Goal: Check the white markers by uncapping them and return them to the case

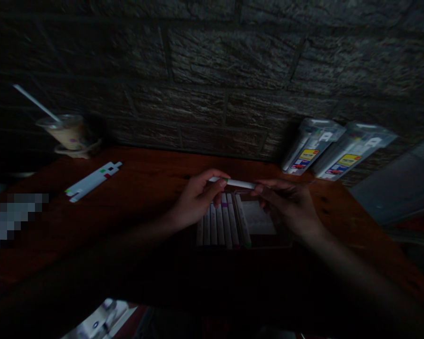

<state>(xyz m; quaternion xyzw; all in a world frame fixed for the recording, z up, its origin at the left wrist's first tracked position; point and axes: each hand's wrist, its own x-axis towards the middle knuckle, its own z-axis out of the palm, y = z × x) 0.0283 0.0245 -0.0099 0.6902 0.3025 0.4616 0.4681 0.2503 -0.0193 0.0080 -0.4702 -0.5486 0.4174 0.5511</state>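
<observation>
My left hand (197,197) and my right hand (286,202) both pinch one white marker pen (237,183), held level between them above the wooden table (144,188). Each hand grips one end of it with closed fingers. Right beneath the hands lies an open clear case (259,221) with several white markers (221,221) lined up side by side in its left half. The scene is very dark and fine detail is hard to make out.
Two loose white markers (92,181) lie at the left of the table. A plastic cup with a straw (68,131) stands at the back left. Two marker packs (334,148) lean on the brick wall at the back right. Something pale (102,320) shows at the near edge.
</observation>
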